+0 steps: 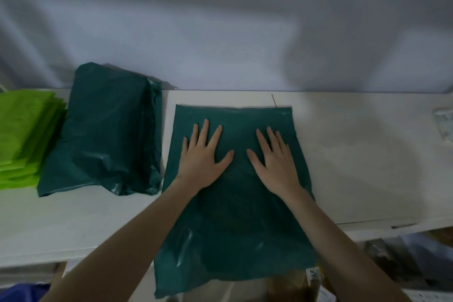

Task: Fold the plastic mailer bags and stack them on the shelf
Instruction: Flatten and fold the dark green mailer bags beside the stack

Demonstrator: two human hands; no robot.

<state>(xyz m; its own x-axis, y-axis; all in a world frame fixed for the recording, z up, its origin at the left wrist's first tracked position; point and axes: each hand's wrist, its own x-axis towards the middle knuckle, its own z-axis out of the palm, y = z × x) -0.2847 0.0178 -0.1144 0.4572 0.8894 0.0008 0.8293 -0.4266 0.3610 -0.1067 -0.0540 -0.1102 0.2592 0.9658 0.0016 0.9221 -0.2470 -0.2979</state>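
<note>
A dark green mailer bag lies flat on the white shelf top, its near end hanging over the front edge. My left hand and my right hand both press flat on its far half, fingers spread and straight, side by side. To the left sits a stack of dark green mailer bags. Further left is a stack of light green folded bags.
A grey-white wall rises behind the shelf top. A small clear plastic item lies at the right edge. Below the front edge are a brown box with a white label, clutter at the right and something blue at the bottom left.
</note>
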